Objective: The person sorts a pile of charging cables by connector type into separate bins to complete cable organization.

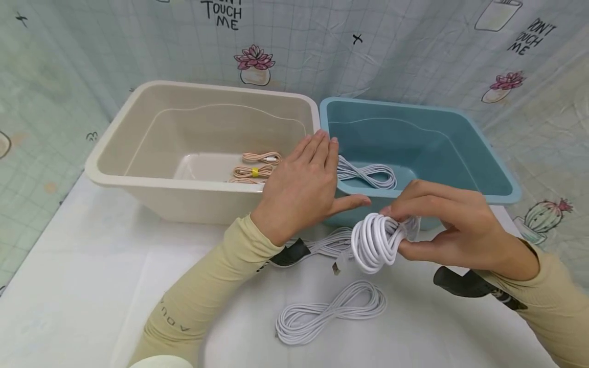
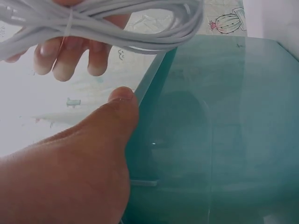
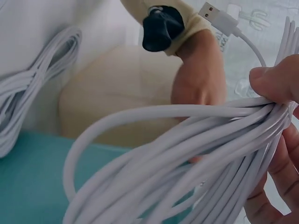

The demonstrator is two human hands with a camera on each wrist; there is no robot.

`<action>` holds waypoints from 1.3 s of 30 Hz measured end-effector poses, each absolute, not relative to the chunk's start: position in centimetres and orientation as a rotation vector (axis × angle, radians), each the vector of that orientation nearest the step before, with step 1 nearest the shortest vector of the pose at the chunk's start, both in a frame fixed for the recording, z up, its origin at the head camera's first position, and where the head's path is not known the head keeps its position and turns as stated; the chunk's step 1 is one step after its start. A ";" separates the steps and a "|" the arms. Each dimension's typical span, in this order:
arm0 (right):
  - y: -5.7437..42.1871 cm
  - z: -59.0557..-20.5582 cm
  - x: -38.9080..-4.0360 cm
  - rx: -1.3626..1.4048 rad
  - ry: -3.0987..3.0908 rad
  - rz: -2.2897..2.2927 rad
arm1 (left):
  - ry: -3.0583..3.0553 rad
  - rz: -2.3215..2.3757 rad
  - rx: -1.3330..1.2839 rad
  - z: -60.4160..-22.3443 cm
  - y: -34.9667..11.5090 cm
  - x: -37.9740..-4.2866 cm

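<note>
My right hand [image 1: 453, 225] pinches a coiled white USB cable [image 1: 375, 243] between thumb and fingers, in front of the blue bin [image 1: 515, 194]. Its USB plug [image 3: 210, 11] sticks out by the thumb in the right wrist view. My left hand [image 1: 306, 186] lies flat with straight fingers over the meeting rims of the beige bin [image 1: 152, 181] and the blue bin, thumb pointing right. Inside the blue bin is a white cable bundle [image 1: 368, 174], partly hidden by the left hand. Several orange-tan cable bundles [image 1: 253, 172] lie in the beige bin.
Another coiled white cable [image 1: 331, 313] lies on the white table [image 1: 92, 286] nearest me. Farther back, one more white cable [image 1: 329, 244] rests in front of the bins, partly behind the held one. A patterned curtain [image 1: 294, 51] hangs behind the bins.
</note>
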State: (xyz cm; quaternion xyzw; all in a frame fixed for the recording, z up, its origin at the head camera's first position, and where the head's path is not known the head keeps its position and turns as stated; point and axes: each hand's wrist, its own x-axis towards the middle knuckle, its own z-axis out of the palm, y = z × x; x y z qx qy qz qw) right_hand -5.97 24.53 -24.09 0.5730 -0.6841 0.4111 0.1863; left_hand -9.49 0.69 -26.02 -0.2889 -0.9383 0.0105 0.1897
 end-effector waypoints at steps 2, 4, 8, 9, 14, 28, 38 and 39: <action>24.7 -23.6 -6.0 1.608 -1.921 1.220 | -2.649 0.028 -0.812 -25.9 0.8 -9.5; 24.8 -23.1 -6.1 1.602 -1.904 1.298 | -2.663 0.023 -0.812 -25.9 0.8 -9.5; 25.0 -22.3 -6.4 1.600 -1.849 1.463 | -2.680 0.025 -0.818 -25.7 0.8 -9.5; 25.0 -22.1 -6.5 1.596 -1.847 1.486 | -2.686 0.027 -0.817 -25.7 0.8 -9.5; 25.9 -21.0 -6.8 1.564 -1.957 1.486 | -2.725 0.025 -0.815 -25.5 0.9 -9.5; 28.2 -18.1 -8.8 1.308 -2.182 1.453 | -2.739 -0.009 -0.783 -25.4 1.0 -9.4; 28.2 -16.7 -10.0 1.045 -2.306 1.400 | -2.741 -0.052 -0.759 -25.4 1.1 -9.2; 28.3 -16.6 -10.3 1.032 -2.294 1.423 | -2.741 -0.050 -0.759 -25.4 1.1 -9.2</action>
